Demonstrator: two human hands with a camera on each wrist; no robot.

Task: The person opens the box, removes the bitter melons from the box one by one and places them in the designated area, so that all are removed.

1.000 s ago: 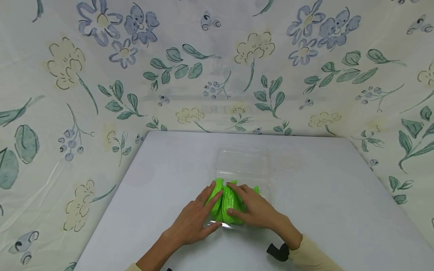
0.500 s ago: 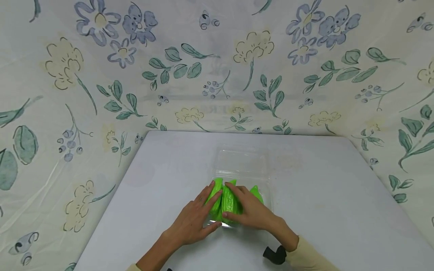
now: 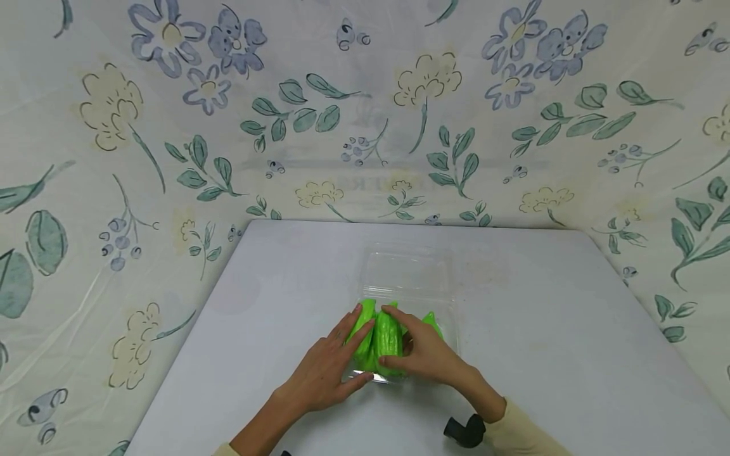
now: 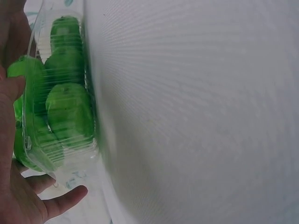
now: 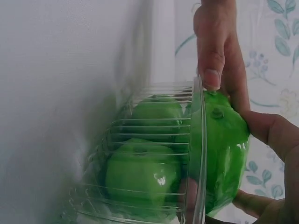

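Note:
A clear plastic clamshell box [image 5: 201,140] sits on the table with its lid [image 3: 406,269] folded back. Glossy, bumpy green gourds, like bitter melons, fill it in layers; several show through its ribbed wall in both wrist views. My right hand [image 3: 430,351] grips the middle upper gourd [image 3: 389,339], thumb at its near end and fingers along its far end and right side. Across the left upper gourd [image 3: 362,329] lies my left hand [image 3: 322,373], fingers spread and fairly straight, thumb by the box's near edge. Another gourd's tip [image 3: 430,320] shows behind the right hand.
The white table [image 3: 542,329] extends around the box on both sides. Near the right sleeve is a black curved piece [image 3: 464,432]. A flowered cloth [image 3: 353,126] hangs behind and beside the table.
My right hand has shifted slightly, its fingers now more bent round the middle gourd. The gourd tip at right came into fuller view. The left hand has stayed in place.

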